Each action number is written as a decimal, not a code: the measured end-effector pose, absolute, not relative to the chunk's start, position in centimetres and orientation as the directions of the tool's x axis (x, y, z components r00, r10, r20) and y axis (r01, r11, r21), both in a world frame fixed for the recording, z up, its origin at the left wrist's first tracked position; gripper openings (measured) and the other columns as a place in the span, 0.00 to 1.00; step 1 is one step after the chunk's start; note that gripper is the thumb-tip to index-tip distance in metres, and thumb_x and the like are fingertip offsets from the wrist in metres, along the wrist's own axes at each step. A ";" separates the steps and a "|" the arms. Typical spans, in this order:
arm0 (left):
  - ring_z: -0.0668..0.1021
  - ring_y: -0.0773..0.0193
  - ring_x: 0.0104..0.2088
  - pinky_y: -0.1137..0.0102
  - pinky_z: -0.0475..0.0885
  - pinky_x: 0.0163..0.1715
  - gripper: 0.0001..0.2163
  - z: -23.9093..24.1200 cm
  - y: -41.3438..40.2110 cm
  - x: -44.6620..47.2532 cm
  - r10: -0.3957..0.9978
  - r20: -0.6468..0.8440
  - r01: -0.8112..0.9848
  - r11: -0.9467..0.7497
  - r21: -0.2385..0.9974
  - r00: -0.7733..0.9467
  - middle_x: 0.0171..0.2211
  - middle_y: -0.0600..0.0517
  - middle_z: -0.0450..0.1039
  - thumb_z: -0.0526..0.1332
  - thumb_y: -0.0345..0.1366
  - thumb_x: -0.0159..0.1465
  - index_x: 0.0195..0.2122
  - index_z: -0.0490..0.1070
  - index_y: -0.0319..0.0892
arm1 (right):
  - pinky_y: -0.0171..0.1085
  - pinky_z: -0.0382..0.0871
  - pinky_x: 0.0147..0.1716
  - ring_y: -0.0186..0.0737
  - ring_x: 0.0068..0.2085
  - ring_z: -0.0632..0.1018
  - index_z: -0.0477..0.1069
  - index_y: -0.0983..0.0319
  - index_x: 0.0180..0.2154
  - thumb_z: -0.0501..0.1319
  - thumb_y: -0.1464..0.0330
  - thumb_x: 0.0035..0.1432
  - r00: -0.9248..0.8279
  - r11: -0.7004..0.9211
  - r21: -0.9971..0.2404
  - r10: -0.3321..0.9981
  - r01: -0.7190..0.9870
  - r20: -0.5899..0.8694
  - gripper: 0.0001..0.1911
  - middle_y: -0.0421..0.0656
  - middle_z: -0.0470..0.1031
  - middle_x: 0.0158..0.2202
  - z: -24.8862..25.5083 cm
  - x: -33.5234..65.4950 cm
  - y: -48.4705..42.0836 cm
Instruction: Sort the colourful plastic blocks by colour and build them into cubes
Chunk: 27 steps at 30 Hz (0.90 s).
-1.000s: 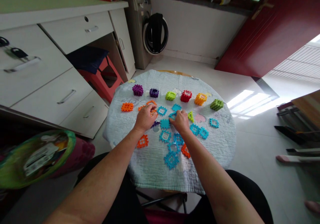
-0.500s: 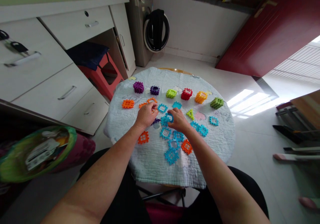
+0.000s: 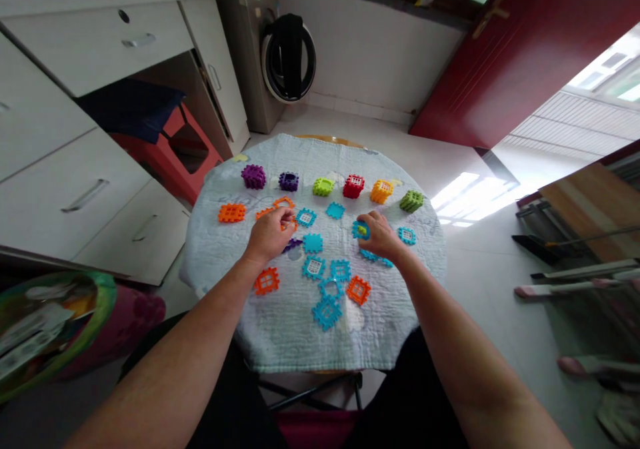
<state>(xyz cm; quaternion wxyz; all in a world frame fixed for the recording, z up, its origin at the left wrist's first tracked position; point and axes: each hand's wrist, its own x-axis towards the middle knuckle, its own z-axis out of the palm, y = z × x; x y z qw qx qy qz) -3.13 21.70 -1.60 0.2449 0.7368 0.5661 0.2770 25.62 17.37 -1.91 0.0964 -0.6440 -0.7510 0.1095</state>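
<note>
A small round table (image 3: 300, 342) carries a pale quilted cloth with plastic interlocking tiles on it. My left hand (image 3: 269, 235) lies left of centre, fingers curled on an orange tile (image 3: 286, 222). Right of centre, my right hand (image 3: 383, 235) pinches a blue tile (image 3: 360, 229), with more blue tiles (image 3: 375, 257) under its wrist. Several loose blue tiles (image 3: 314, 267) sit between my hands, one (image 3: 326, 311) nearer me. Flat orange tiles (image 3: 231, 213) (image 3: 267, 280) (image 3: 358, 289) lie around them. Built cubes stand in a far row: purple (image 3: 253, 176), violet (image 3: 289, 181), lime (image 3: 323, 186), red (image 3: 354, 186), orange (image 3: 381, 191), green (image 3: 411, 200).
A white desk with drawers (image 3: 85, 189) stands to the left, with a red stool (image 3: 175, 149) under it. A washing machine (image 3: 287, 55) is behind the table and a dark red door (image 3: 510, 55) at the right. A green-rimmed bag (image 3: 45, 322) lies at my lower left.
My right hand has moved right across the table, carrying a blue tile away from the middle cluster. My left hand stays on the orange tile. The view has swung a little.
</note>
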 end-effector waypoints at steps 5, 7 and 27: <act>0.78 0.62 0.37 0.69 0.72 0.42 0.13 -2.0 21.7 -3.1 0.964 0.129 0.713 -0.258 0.652 0.231 0.38 0.50 0.77 0.56 0.35 0.57 0.42 0.71 0.42 | 0.42 0.61 0.49 0.48 0.47 0.69 0.67 0.63 0.51 0.62 0.73 0.42 0.045 -0.049 -0.189 0.999 0.981 -0.027 0.29 0.49 0.67 0.48 -1.3 35.6 16.3; 0.78 0.62 0.36 0.69 0.72 0.42 0.13 -2.1 21.7 -3.1 0.963 0.122 0.722 -0.263 0.640 0.242 0.38 0.50 0.77 0.56 0.36 0.57 0.42 0.71 0.42 | 0.42 0.61 0.49 0.48 0.46 0.69 0.67 0.64 0.51 0.62 0.72 0.42 0.096 -0.105 -0.142 0.993 0.984 -0.066 0.30 0.50 0.67 0.48 -1.6 38.1 16.0; 0.78 0.56 0.39 0.67 0.71 0.40 0.17 -4.0 23.7 -9.1 0.932 -0.208 0.898 -0.197 0.394 0.296 0.42 0.47 0.76 0.55 0.44 0.53 0.41 0.70 0.42 | 0.43 0.59 0.53 0.49 0.49 0.69 0.66 0.66 0.53 0.62 0.69 0.45 0.057 -0.084 -0.181 0.987 0.980 -0.150 0.30 0.53 0.69 0.48 -4.8 40.2 15.4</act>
